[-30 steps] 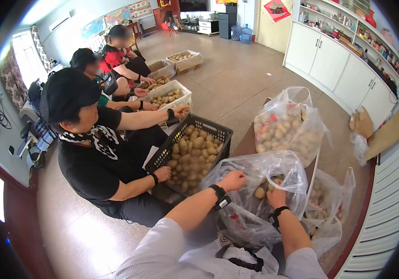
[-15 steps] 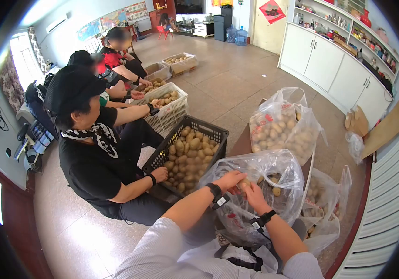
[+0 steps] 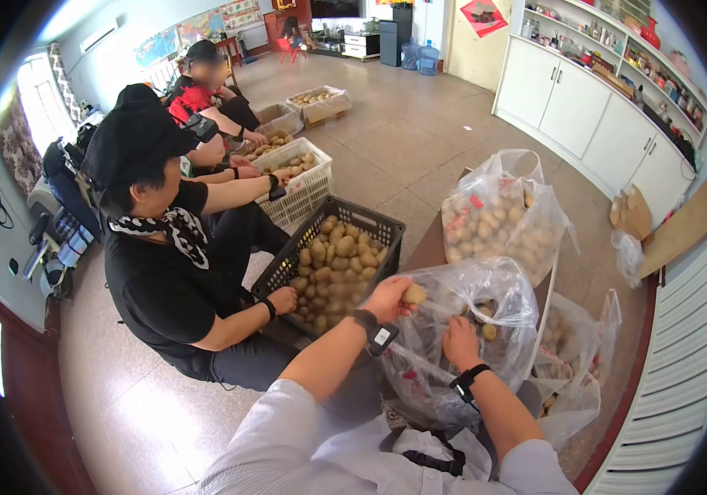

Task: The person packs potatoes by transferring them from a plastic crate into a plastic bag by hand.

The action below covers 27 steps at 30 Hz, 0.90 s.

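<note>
My left hand (image 3: 388, 300) grips a potato (image 3: 414, 294) between thumb and fingers, just above the near edge of a clear plastic bag (image 3: 502, 285). My right hand (image 3: 460, 345) is lower, at the mouth of that bag, with its back toward me; its fingertips are partly hidden, so I cannot tell whether they hold anything. A few potatoes (image 3: 489, 332) show inside the bag beside it. To the left of my left hand stands a black plastic crate (image 3: 363, 216) full of potatoes.
A full bag of potatoes (image 3: 498, 227) stands beyond my bag, and another bag (image 3: 572, 363) sits at right. A co-worker in black (image 3: 164, 289) rests a hand at the black crate. Farther off, co-workers reach into a white crate (image 3: 308, 198). White cabinets (image 3: 568, 107) line the wall.
My hands have parted. My left hand has carried the potato up and slightly left, while my right hand has let go of it and dropped toward the bag's opening.
</note>
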Motion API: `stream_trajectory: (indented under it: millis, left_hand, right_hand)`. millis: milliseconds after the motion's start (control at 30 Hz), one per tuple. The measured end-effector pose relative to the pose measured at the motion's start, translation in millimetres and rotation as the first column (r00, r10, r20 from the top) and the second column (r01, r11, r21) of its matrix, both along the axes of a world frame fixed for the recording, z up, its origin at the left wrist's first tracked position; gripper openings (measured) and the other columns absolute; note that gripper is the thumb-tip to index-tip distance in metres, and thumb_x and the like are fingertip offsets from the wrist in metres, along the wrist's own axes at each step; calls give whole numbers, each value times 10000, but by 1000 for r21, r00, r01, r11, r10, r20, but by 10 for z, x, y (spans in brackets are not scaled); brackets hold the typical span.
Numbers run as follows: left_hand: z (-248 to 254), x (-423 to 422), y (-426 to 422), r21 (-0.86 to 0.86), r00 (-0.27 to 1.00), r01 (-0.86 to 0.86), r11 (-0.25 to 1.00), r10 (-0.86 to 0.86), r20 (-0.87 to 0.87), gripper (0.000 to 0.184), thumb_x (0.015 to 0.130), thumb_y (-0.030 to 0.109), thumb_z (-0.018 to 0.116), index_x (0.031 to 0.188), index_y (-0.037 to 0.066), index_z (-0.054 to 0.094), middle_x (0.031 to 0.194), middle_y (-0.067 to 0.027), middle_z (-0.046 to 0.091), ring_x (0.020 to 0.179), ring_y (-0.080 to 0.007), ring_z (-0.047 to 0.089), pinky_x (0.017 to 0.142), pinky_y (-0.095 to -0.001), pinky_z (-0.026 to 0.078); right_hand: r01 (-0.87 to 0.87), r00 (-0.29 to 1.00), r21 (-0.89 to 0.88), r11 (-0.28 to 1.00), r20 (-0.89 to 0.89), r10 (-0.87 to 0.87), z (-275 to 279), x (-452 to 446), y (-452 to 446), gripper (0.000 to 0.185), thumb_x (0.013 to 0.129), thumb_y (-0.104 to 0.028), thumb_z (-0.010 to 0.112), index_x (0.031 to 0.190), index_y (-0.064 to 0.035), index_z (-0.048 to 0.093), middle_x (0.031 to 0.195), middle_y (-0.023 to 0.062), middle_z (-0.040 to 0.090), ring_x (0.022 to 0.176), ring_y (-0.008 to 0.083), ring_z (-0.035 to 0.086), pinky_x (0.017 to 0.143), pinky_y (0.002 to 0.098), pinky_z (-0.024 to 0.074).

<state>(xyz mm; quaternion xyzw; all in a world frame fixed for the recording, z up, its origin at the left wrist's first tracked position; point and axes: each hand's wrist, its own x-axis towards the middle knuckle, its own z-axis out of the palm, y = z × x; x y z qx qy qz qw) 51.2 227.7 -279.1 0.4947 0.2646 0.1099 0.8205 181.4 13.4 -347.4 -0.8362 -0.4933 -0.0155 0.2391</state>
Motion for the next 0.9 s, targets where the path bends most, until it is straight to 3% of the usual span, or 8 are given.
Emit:
stream_trajectory:
  millis: [100,300,433,467,567,767,867,900]
  left_hand:
    - [9,-10,102,-203,983,-175,963,183,21,301,1007,352,484,1084,68,547,902,-87,663,627,-180,635,528,-301,522]
    - [43,-108,268,-257,904,-422,869,426,-41,334,1021,319,405,1117,30,545,958,-135,644,699,-242,625,587,-344,542]
    - [-778,-168,744,-251,848,-509,823,529,17,317,972,306,491,1068,24,601,925,-153,659,743,-314,639,666,-414,543]
    - [-1242,-196,980,327,872,-487,810,471,133,295,919,305,556,1011,36,634,898,-155,666,777,-333,643,687,-425,535]
    - [-1211,-296,1025,866,908,-301,399,398,132,259,772,316,694,876,80,696,835,-150,671,864,-360,636,742,-453,507]
    - [-1535,-459,1269,923,927,-266,280,336,165,287,785,369,691,903,107,695,841,-138,677,839,-363,635,705,-477,489]
    - [-1451,-492,1270,825,902,-376,421,369,223,309,800,390,680,905,99,684,834,-138,678,803,-370,636,693,-478,487]
    - [-921,-571,1044,951,914,-71,302,402,-60,329,802,407,675,896,91,676,832,-155,674,781,-379,633,688,-480,491]
  right_hand:
    - [-3,1000,-168,986,-11,2,-32,-23,-81,404,834,-177,646,1216,-66,574,1277,159,516,1093,399,531,901,482,475]
    - [82,996,-156,984,-27,-87,-81,-27,-91,405,822,-159,656,1190,-68,513,1216,164,500,1066,404,545,867,479,492]
    - [113,993,-184,976,-21,-119,-182,43,-106,398,813,-158,668,1162,-69,498,1188,168,503,1031,407,563,843,479,501]
    - [97,994,-200,975,-25,-104,-147,40,-116,409,809,-161,672,1169,-76,500,1183,169,506,1011,403,573,828,480,507]
    - [59,998,-264,963,-21,-67,-70,34,-153,416,806,-167,671,1182,-98,508,1171,171,514,990,398,588,804,482,517]
    - [32,998,-364,931,-38,-49,-21,-21,-194,441,793,-173,662,1215,-147,533,1141,168,531,1006,395,589,813,487,512]
    - [62,974,-329,942,-186,-129,92,-40,-201,472,773,-183,673,1223,-144,537,1138,163,540,1026,396,581,835,490,502]
    - [88,946,-292,952,-275,-172,96,-45,-218,491,761,-190,681,1227,-142,537,1146,166,546,1042,394,580,845,493,498]
